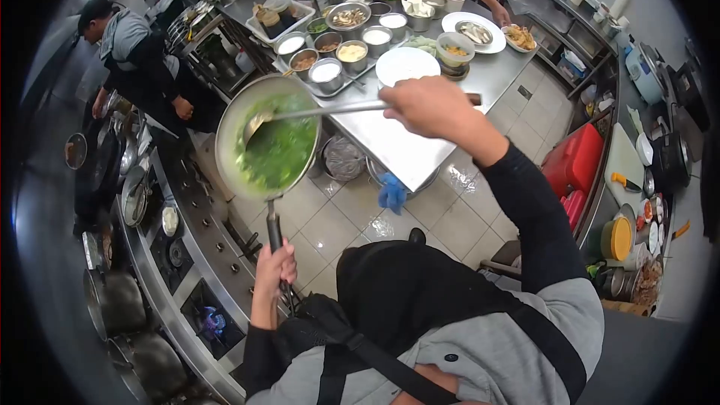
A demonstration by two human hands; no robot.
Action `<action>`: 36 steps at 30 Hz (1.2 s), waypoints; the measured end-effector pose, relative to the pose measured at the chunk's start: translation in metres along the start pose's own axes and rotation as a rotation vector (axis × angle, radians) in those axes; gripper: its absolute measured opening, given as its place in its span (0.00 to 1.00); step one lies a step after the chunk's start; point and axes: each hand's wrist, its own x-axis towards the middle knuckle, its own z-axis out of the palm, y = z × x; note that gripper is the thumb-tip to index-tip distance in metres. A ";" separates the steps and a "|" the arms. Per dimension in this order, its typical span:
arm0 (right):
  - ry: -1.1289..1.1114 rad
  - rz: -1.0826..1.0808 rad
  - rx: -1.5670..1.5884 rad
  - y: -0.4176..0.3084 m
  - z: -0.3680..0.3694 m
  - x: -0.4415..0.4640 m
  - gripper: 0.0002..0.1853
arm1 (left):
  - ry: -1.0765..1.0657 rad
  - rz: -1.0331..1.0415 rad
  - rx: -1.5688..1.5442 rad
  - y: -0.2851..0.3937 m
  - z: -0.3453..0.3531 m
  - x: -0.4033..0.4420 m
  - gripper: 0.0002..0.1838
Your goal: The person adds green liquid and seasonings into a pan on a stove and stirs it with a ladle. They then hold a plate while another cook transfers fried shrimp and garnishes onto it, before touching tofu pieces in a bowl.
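Observation:
My left hand (276,264) is wrapped round the dark handle of a frying pan (227,139), lifted off the stove and held level with the table's left corner. Inside the pan is a bright green, chunky liquid (281,151). A long metal ladle (330,111) reaches across the pan from the right, its bowl dipped in the green liquid. Closed on the ladle's handle is my right hand (429,107), above the steel table (409,150). Just behind that hand lies a round white plate (407,67).
Several metal pots of ingredients (352,52) crowd the table's far side. On the left stove, a burner (212,321) shows a blue flame. One co-worker (139,52) stands at the far left; another person's hand (501,15) touches a food bowl (520,38). A red container (574,157) is at right.

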 end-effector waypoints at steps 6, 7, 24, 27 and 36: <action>0.012 0.139 -0.085 0.093 -0.060 0.015 0.15 | -0.207 -0.039 0.040 0.057 0.078 0.090 0.10; 0.089 0.100 -0.118 0.106 -0.065 0.014 0.15 | -0.243 -0.034 0.072 0.067 0.084 0.104 0.10; 0.024 0.314 0.024 0.159 -0.091 0.080 0.20 | -0.453 -0.162 0.301 0.204 0.112 0.262 0.10; 0.000 0.281 0.021 0.167 -0.086 0.092 0.22 | -0.444 -0.182 0.272 0.208 0.104 0.262 0.10; -0.136 0.114 -0.117 0.156 -0.087 0.140 0.27 | -0.275 -0.105 0.122 0.186 0.075 0.197 0.10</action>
